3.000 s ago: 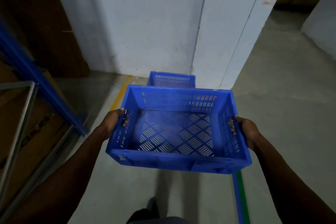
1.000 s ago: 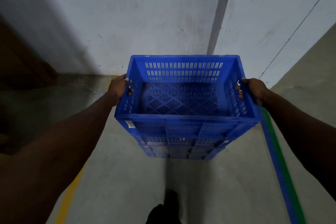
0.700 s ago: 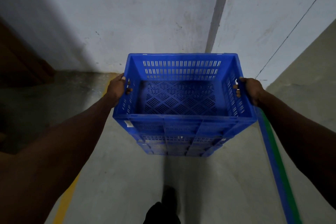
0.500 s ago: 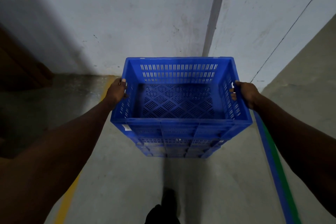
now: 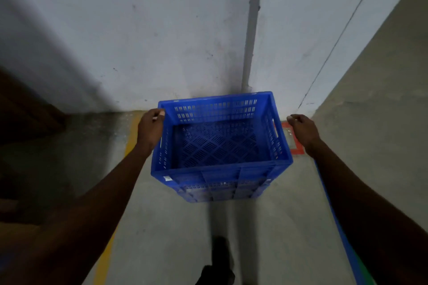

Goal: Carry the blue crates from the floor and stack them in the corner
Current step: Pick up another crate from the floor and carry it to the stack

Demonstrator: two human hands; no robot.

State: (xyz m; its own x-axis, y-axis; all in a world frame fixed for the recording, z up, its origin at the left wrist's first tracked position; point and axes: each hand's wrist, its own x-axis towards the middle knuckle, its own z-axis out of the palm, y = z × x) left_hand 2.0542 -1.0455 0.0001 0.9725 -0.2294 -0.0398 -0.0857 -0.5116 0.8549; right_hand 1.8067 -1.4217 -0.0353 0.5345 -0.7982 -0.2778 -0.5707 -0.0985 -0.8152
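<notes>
Head view: blue perforated plastic crate (image 5: 220, 146) stacked in the floor corner.
Left hand (image 5: 150, 128): fingers relaxed, touching the crate's left rim.
Right hand (image 5: 301, 129): fingers loose, just beside its right wall, holding nothing.

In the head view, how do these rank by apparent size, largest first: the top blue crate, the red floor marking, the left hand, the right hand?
1. top blue crate, clearly largest.
2. left hand and right hand: they look alike, so I do not rank them.
3. red floor marking: smallest as seen, but the crate hides part of it.

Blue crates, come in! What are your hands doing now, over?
Right hand off, beside the top crate. Left hand at its left rim, grip unclear. Top crate sits on the stack in the corner. Nothing in the way.
</notes>
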